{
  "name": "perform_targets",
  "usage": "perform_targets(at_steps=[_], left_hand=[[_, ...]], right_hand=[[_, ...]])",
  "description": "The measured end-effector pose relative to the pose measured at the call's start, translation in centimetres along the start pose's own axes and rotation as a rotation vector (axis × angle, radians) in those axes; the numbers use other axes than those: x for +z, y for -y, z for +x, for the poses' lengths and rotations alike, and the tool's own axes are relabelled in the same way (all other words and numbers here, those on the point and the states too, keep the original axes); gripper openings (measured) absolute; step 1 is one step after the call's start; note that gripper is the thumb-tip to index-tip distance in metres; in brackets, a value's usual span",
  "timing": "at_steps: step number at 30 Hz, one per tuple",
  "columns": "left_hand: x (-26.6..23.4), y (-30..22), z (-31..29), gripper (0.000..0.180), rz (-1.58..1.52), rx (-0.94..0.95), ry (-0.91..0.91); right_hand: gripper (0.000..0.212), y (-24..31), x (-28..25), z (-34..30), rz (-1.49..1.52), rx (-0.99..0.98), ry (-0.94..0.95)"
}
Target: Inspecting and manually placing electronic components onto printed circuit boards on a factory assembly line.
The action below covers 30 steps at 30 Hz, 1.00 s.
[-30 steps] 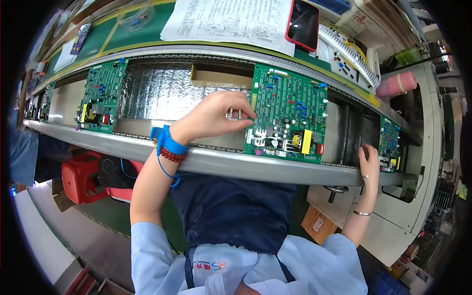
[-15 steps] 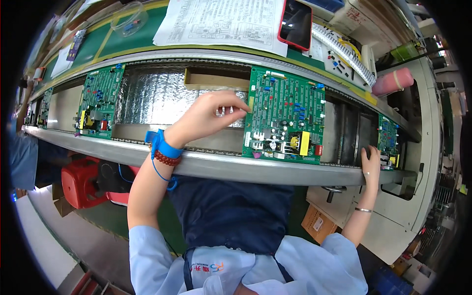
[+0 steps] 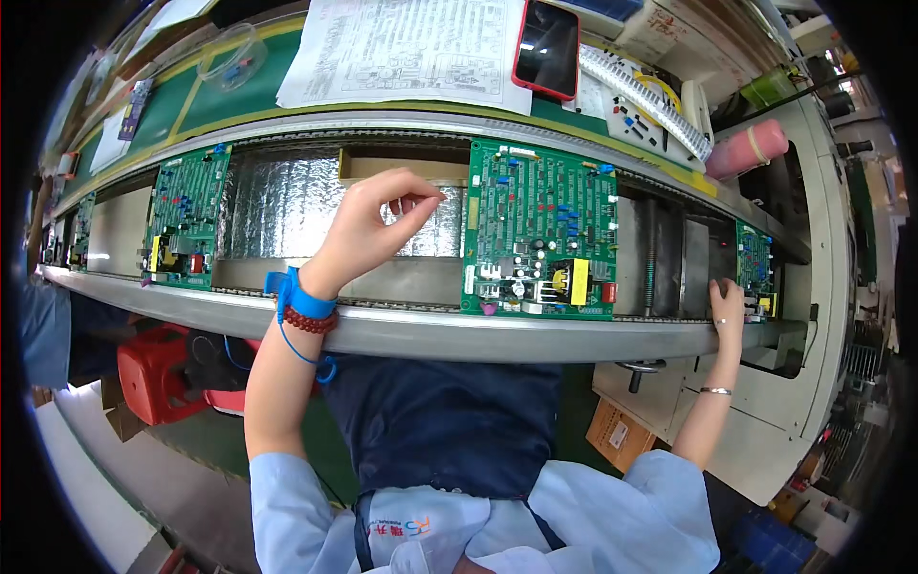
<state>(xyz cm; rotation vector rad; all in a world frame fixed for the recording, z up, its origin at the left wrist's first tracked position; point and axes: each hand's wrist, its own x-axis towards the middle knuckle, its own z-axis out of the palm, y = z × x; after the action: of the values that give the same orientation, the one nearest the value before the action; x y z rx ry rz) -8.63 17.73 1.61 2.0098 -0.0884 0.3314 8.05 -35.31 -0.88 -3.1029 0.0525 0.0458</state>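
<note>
A large green circuit board (image 3: 540,225) lies across the conveyor rails in front of me, crowded with small parts and a yellow-wrapped transformer (image 3: 571,281). Just left of its edge, apart from it, my left hand (image 3: 359,230) hovers over the conveyor with thumb and forefinger pinched. Whatever may be between those fingertips is too small to make out. A blue wrist strap (image 3: 316,287) and a red bead bracelet circle that wrist. My right hand (image 3: 729,308) rests at the near rail beside another green board (image 3: 755,263) at the right, fingers slightly apart and curled.
More boards (image 3: 186,215) sit along the conveyor to the left. Behind the far rail lie printed sheets (image 3: 406,53), a red-cased phone (image 3: 547,48), a clear plastic cup (image 3: 232,59) and loose small components. The near metal rail (image 3: 430,340) runs across in front of me.
My left hand has drawn back leftward from the board's edge, still pinched. The view has shifted slightly; my right hand stays by the right board.
</note>
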Motion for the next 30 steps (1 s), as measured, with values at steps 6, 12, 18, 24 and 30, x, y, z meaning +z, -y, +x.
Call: perform_targets(at_steps=[6,12,18,24,30], left_hand=[[-0.5,-0.2,-0.1,0.006,0.003,-0.021,-0.013],[-0.7,0.1,-0.1,0.007,0.011,-0.016,-0.03],[-1.1,0.4,-0.2,0.008,0.023,-0.03,-0.036],[-1.4,0.6,-0.2,0.008,0.013,-0.038,-0.057],[-1.6,1.0,0.0,0.007,0.042,-0.013,-0.07]], right_hand=[[0.05,-2.2,0.1,2.5,-0.255,0.116,0.026],[0.058,-2.7,-1.1,4.2,-0.443,0.294,0.077],[0.067,-6.4,-1.1,6.7,-0.413,0.43,0.143],[0.059,-6.3,-1.8,7.3,-0.382,0.402,0.052],[0.012,9.3,-4.4,3.3,0.276,-0.483,-0.382]])
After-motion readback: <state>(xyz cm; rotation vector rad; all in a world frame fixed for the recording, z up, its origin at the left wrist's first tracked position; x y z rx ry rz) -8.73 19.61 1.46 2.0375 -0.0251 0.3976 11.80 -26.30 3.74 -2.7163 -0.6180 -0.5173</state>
